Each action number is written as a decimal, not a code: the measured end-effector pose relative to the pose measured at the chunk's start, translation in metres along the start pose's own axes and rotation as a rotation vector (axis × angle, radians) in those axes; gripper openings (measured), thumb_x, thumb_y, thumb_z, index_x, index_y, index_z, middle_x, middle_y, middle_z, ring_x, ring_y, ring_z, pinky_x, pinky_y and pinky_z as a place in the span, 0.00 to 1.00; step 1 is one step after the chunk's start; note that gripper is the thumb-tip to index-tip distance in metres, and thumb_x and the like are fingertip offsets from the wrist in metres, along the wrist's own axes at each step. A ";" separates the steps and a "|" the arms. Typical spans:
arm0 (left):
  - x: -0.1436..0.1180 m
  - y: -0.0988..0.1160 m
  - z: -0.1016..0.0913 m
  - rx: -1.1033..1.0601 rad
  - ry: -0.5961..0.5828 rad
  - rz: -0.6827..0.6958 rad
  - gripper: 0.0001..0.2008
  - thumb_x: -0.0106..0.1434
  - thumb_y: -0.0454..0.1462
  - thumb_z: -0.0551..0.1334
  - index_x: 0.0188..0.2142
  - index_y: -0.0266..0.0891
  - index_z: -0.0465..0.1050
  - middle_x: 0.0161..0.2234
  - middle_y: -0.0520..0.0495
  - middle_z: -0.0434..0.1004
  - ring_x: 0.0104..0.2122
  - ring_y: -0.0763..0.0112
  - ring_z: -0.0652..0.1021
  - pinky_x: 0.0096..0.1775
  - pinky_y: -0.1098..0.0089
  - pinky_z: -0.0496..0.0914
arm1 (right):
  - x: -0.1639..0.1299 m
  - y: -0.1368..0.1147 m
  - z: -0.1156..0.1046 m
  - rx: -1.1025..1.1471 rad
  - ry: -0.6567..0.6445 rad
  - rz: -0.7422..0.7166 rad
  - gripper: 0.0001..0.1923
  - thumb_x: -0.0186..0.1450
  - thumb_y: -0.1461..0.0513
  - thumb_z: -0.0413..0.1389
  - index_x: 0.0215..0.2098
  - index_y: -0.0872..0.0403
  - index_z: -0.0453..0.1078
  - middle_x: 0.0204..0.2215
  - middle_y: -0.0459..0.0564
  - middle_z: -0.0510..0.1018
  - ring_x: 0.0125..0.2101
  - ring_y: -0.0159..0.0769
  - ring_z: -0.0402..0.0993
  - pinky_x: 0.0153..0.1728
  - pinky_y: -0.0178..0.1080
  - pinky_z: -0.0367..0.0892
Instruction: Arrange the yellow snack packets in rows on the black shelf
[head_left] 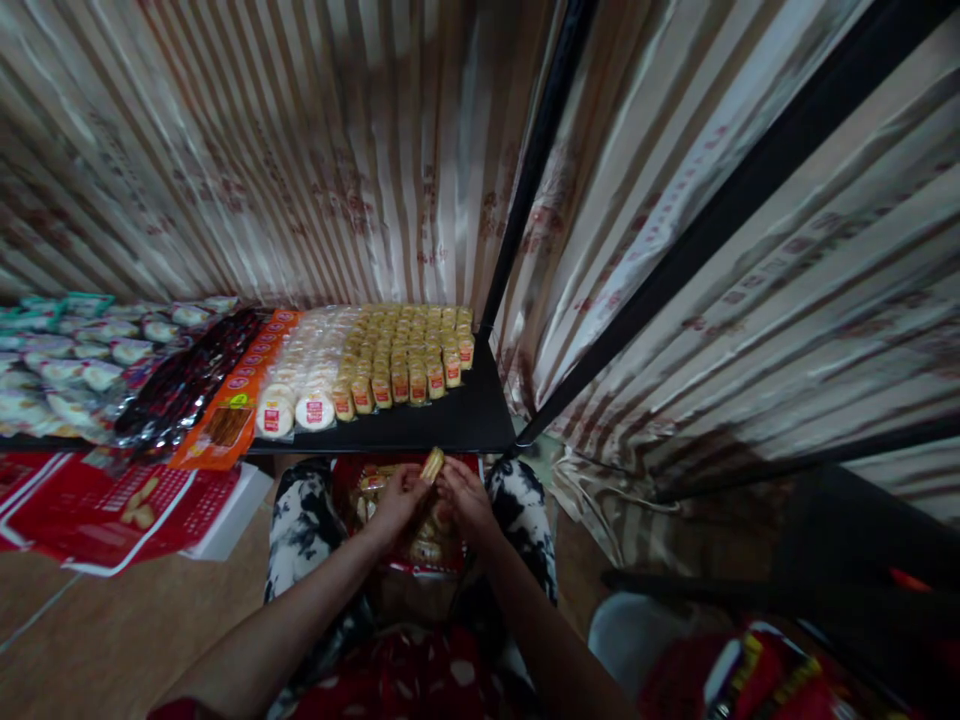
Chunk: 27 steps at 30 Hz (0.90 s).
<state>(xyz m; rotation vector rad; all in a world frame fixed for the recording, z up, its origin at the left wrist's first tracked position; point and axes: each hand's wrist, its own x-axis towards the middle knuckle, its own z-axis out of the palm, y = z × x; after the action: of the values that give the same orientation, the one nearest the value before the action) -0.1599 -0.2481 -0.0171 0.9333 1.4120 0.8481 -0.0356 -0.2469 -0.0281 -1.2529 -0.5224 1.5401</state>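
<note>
Far left on the dark tabletop (450, 425), pale wrapped snacks in green-edged packs (67, 360) lie spread out, then a band of dark red packets (187, 385) and an orange-wrapped row (240, 390). Next come round white cakes (315, 410), and beside them rows of small yellow cakes with red labels (409, 355), reaching nearly to the black post (525, 190). Below the edge, red printed boxes (112, 510) lie flat on the wooden floor (97, 640). Now the hands: the left hand (397, 498) is curled, fingertips pinching a small wrapped yellow cake (432, 465) just under the tabletop's front edge. The right hand (465, 498) is closed on it too, from the other side. Beneath both, a red bag of cakes (420, 550) sits between the knees. Striped curtain (750, 250) at right.
</note>
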 end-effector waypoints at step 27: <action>0.070 0.106 0.024 0.405 0.006 0.615 0.21 0.55 0.30 0.57 0.50 0.40 0.66 0.48 0.45 0.71 0.47 0.65 0.71 0.51 0.65 0.65 | 0.056 -0.057 -0.002 -0.580 0.299 -0.683 0.26 0.58 0.54 0.52 0.53 0.55 0.61 0.51 0.57 0.69 0.51 0.43 0.64 0.49 0.47 0.64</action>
<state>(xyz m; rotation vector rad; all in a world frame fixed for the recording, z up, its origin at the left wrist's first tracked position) -0.1290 -0.1409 0.0481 1.7307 1.3385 1.0231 -0.0043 -0.1765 -0.0068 -1.4871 -1.1101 0.6254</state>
